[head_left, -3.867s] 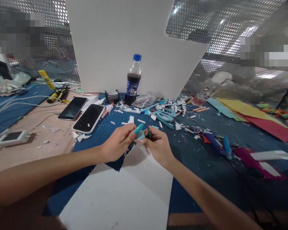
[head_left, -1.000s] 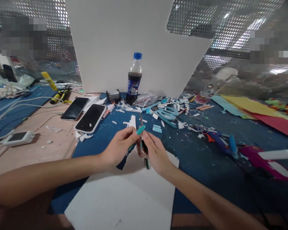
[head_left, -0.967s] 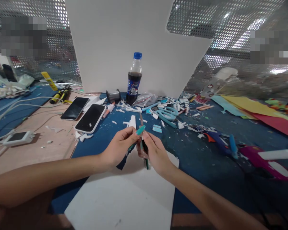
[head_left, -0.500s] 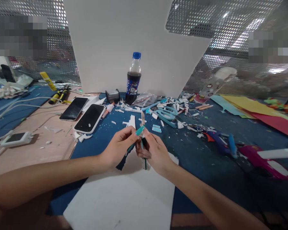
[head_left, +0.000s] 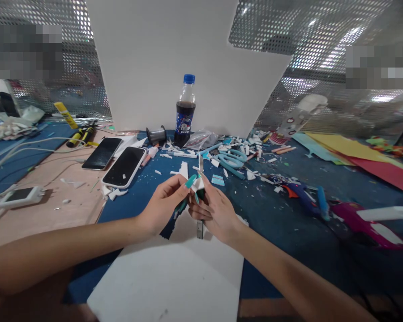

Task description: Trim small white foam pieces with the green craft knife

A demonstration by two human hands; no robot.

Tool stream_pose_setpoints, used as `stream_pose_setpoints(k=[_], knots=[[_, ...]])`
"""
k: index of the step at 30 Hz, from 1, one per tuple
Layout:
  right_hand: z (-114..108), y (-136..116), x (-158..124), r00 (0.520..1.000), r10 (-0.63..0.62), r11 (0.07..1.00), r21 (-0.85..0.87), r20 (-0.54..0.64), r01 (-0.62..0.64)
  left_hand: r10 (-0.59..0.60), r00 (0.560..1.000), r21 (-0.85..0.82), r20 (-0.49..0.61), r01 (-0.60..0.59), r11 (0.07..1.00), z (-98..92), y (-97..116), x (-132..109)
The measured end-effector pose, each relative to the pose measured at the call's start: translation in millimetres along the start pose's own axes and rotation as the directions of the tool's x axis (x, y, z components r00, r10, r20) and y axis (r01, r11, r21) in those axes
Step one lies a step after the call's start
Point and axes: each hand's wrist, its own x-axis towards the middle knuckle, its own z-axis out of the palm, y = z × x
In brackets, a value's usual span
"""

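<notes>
Now, from the head camera, both hands have drifted slightly nearer the bottle [head_left: 185,112]. The left hand [head_left: 164,203] pinches a small white scrap [head_left: 197,182]; the right hand [head_left: 215,212] grips a craft knife [head_left: 200,197], blade up. A second ago the scrap wasn't visible, so trimming seems underway above the white sheet [head_left: 174,277].

Table [head_left: 47,179]: blue mat [head_left: 282,223], white foam sheet [head_left: 174,277], two phones [head_left: 124,166], cola bottle [head_left: 185,112], teal scissors [head_left: 231,160], glue gun [head_left: 305,199], coloured paper [head_left: 356,156], scattered offcuts [head_left: 242,147].
</notes>
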Motion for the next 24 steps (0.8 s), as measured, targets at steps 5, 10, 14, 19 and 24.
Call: stream_pose_setpoints(k=[5, 10, 14, 19, 24], knots=[[-7, -6, 5, 0.998, -0.054, 0.998, 0.035, -0.011, 0.054, 0.037, 0.998, 0.024, -0.049, -0.036, 0.999, 0.3, 7, -2], [-15, -8, 10, 0.999, -0.033, 0.999, 0.023, 0.010, 0.033, 0.066, 0.990, 0.346, -0.126, -0.019, 0.938, -15.3, 15, 21], [-18, -7, 13, 0.995, -0.059, 0.998, 0.033, -0.075, 0.062, 0.215, 0.976, 0.856, -0.037, -0.080, 0.511, -46.2, 17, 50], [-20, -9, 14, 0.999, -0.002, 0.997, 0.073, -0.044, 0.005, 0.213, 0.976, 0.996, 0.039, -0.022, -0.081, -77.9, 7, 66], [-18, -9, 11, 0.997, 0.074, 0.991, 0.116, 0.000, -0.074, 0.383, 0.900, 0.971, 0.209, -0.146, -0.189, -83.8, -7, 67]])
